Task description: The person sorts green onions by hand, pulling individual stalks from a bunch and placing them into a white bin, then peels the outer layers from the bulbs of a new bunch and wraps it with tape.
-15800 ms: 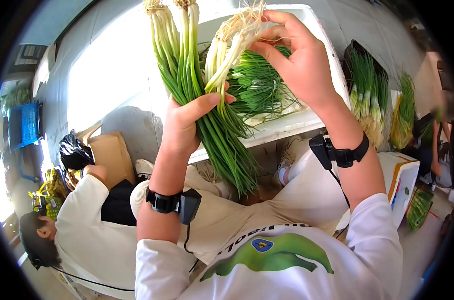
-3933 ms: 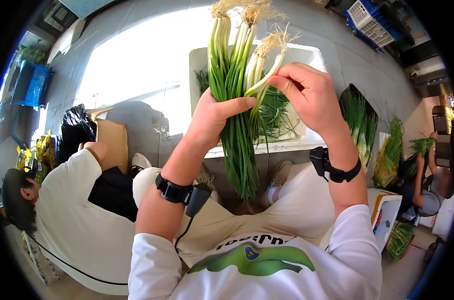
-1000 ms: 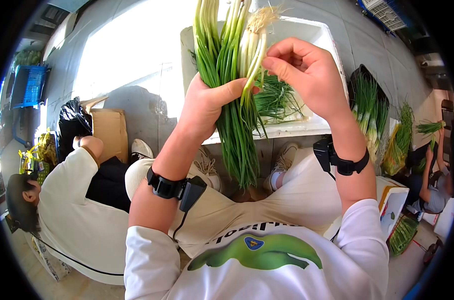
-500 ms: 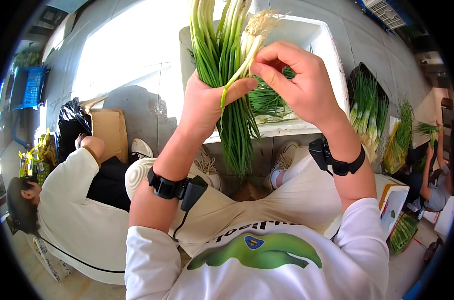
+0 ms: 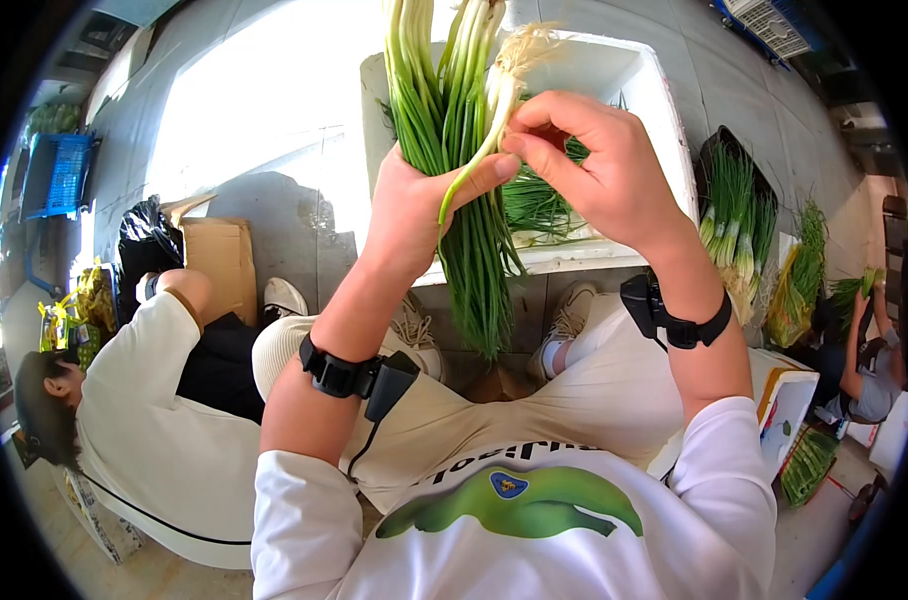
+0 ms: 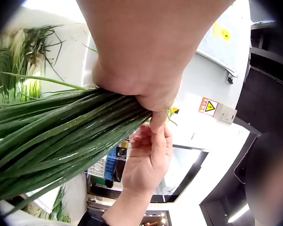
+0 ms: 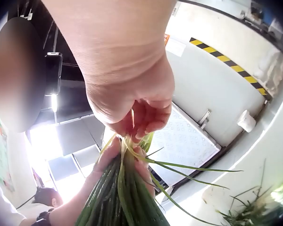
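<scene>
the floor (image 5: 709, 88) is large grey tiles, part bleached white by a broad patch of sunlight (image 5: 259, 100). a black-and-yellow striped band (image 7: 231, 66) slants across a pale surface (image 7: 217, 87) in the right wrist view, with glaring panes (image 7: 44, 139) on the other side. in the left wrist view are a warning sign (image 6: 208, 107) with a yellow triangle and a glowing light tube (image 6: 238, 213).

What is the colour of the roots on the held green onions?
The roots are pale straw-yellow, clearest in the head view.

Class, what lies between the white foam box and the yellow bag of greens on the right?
In the head view, a pile of green onions lies between the white foam box and the yellow bag.
</scene>
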The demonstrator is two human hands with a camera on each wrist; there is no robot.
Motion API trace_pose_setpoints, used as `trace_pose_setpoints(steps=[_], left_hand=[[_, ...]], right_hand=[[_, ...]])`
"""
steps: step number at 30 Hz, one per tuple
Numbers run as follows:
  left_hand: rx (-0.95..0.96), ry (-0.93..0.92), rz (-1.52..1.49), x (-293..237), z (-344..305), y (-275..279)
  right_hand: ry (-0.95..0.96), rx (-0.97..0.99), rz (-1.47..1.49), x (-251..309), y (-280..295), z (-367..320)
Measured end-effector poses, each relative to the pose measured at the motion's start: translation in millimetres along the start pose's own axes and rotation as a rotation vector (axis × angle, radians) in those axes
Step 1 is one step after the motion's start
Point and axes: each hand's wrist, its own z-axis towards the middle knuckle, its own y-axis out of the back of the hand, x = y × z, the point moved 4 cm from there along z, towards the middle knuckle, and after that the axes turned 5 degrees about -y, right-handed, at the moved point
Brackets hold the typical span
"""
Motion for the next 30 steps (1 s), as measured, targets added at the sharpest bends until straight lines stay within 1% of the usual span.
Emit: trace_pose_setpoints(steps=[2,6,9,11,14,18,20,21,23,30], left_hand=[[-0.002,0.000,-0.007,-0.8,-0.4,-0.7],[0.004,-0.004,0.000,0.1,-0.2,-0.6],[-0.012,-0.020,0.001,1.9,0.8,-0.2],[0.007,-0.028,-0.004,2.3,0.8,-0.9],[-0.006,-0.047,-0.035,-0.5,-0.1,-4.5],[-0.025,-0.035,-0.010,-2.5,-2.0,-4.0],[-0.021,-0.029,0.005,-2.4,-2.3,-3.8],[-0.022,-0.028,0.005,-1.9,-2.0,-3.4],[-0.034,0.005,-0.046,0.6,-1.2,-2.0],[-0.056,0.061,0.006,2.9,-1.8,-1.0]], right_hand=[[-0.083,0.050,-0.008,-5.7,-1.8,0.1],[-0.071,0.050,0.036,-7.5,-1.1,-0.4],[-0.027,0.028,-0.015,-3.3,-1.8,-0.5],[0.132,-0.067,-0.131,2.3,-2.4,-2.1],[0.162,-0.097,-0.192,5.7,-2.1,-3.7],[0.160,-0.140,-0.141,4.0,-5.5,-4.8],[0.042,-0.071,-0.078,0.8,-7.0,-4.6],[0.041,-0.070,-0.077,1.0,-5.1,-4.2],[0.004,0.027,-0.036,0.5,-3.5,-2.1],[-0.033,0.081,-0.038,-0.8,-3.1,-1.2]])
